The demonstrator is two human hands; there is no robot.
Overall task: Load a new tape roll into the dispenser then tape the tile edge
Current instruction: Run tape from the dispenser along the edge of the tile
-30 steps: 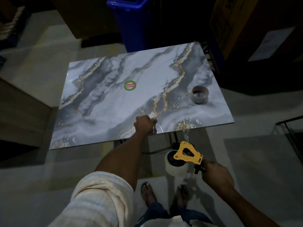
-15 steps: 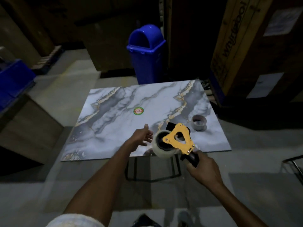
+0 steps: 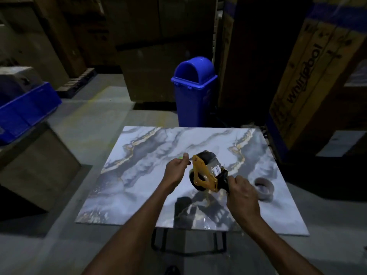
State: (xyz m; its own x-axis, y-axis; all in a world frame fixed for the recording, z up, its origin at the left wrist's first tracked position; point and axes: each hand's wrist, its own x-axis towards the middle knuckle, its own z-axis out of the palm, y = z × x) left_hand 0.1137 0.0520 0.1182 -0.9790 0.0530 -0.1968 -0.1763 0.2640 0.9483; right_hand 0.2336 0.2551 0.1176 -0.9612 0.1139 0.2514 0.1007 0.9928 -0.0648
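A grey marble tile [image 3: 139,181] with gold veins lies flat on a low black stand. Above its middle I hold a yellow tape dispenser [image 3: 204,175] with a clear tape roll mounted in it. My right hand [image 3: 241,193] grips the dispenser's black handle. My left hand [image 3: 175,171] is at the dispenser's front end, with its fingers pinched near the cutter; I cannot tell whether they hold the tape end. An empty grey tape core [image 3: 264,188] rests on the tile at the right. A green sticker on the tile is mostly hidden behind my left hand.
A blue swing-lid bin [image 3: 193,92] stands just behind the tile. Tall cardboard appliance boxes [image 3: 309,80] crowd the right side. A blue crate [image 3: 27,110] sits on a box at the left. Bare concrete floor [image 3: 89,120] surrounds the stand.
My right hand lifted the dispenser from below the tile's near edge to above its middle. My left hand left the tile edge and came to the dispenser's front. The camera tilted up.
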